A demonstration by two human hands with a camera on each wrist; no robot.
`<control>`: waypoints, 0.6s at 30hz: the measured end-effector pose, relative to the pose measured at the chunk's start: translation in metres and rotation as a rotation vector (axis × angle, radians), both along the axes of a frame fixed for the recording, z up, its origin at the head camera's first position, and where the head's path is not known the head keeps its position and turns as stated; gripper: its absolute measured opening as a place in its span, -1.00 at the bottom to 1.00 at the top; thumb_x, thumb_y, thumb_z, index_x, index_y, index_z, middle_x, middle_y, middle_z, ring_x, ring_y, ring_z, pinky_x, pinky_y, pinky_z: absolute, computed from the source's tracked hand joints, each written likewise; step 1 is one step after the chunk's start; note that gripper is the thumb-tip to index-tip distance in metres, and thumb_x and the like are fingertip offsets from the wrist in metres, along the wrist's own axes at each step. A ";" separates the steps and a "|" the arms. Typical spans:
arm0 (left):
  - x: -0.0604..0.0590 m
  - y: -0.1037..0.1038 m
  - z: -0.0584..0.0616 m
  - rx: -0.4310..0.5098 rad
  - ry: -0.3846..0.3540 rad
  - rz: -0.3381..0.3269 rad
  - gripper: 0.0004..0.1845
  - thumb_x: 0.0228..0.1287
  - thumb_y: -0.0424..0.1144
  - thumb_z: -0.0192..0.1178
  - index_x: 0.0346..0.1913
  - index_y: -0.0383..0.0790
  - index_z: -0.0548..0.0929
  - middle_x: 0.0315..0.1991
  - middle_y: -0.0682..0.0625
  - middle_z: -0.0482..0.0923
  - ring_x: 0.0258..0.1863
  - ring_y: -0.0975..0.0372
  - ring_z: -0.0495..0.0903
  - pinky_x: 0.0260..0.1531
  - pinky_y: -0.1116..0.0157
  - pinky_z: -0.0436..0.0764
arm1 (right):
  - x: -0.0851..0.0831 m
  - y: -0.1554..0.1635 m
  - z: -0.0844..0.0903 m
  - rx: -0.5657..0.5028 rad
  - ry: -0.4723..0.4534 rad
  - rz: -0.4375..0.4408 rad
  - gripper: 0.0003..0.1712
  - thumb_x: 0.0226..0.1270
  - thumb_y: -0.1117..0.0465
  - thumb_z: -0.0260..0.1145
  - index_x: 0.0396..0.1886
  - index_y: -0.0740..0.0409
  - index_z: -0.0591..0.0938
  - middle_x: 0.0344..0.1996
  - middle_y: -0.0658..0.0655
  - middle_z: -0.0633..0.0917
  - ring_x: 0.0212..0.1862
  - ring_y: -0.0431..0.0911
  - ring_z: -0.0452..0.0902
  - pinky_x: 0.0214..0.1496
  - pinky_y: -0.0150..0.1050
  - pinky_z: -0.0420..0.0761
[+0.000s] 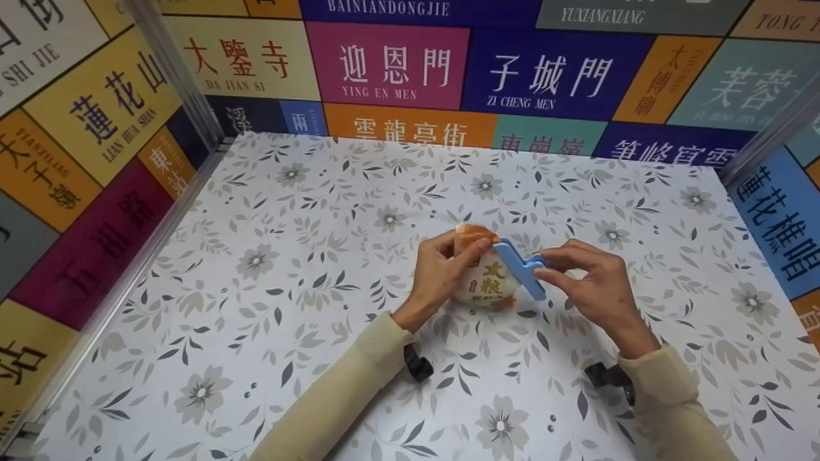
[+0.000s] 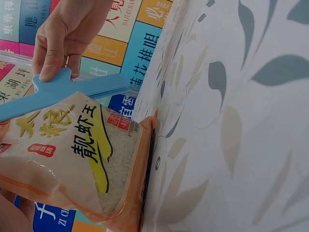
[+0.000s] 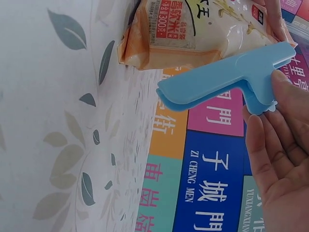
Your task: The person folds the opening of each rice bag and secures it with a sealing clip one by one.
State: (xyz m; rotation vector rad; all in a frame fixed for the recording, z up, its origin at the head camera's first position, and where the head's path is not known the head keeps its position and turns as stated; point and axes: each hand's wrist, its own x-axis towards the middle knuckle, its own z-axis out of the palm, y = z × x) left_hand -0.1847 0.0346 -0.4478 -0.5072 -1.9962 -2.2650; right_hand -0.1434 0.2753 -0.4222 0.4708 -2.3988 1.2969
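Observation:
A small clear-and-orange bag of rice [image 1: 485,282] with Chinese lettering stands on the table. My left hand [image 1: 437,272] grips its top left part, thumb across the front. To its right, a light blue bag clip [image 1: 522,272] slants along the bag's side, and my right hand [image 1: 592,285] pinches the clip's handle between thumb and fingers. In the left wrist view the clip [image 2: 63,94] overlaps the bag's side edge, with rice grains showing through the bag [image 2: 91,164]. The right wrist view has the long clip [image 3: 217,75] right beside the bag [image 3: 193,41].
A white table [image 1: 320,269] with a grey leaf and flower print lies under the hands. Upright panels [image 1: 391,70] with coloured Chinese signs stand along the back and both sides. Black straps with small devices [image 1: 418,365] sit at both wrists, by the beige sleeves [image 1: 346,384].

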 end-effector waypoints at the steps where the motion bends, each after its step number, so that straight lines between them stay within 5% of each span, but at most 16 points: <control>1: 0.000 0.000 0.000 -0.004 0.000 0.002 -0.78 0.40 -0.20 0.37 -0.01 -0.24 0.80 -0.15 -0.13 0.82 -0.36 0.31 0.71 -0.39 0.39 0.63 | 0.000 0.000 0.000 -0.003 0.001 0.002 -0.68 0.08 0.39 0.63 -0.13 0.07 0.86 -0.32 0.10 0.81 -0.30 -0.34 0.70 -0.21 -0.52 0.58; 18: 0.001 0.001 -0.003 -0.003 0.022 0.029 -0.76 0.35 -0.23 0.39 -0.02 -0.28 0.79 -0.16 -0.16 0.82 -0.35 0.33 0.69 -0.38 0.40 0.64 | -0.002 -0.006 0.004 -0.042 0.013 0.009 -0.69 0.09 0.40 0.63 -0.15 0.05 0.86 -0.33 0.09 0.81 -0.31 -0.30 0.70 -0.17 -0.53 0.60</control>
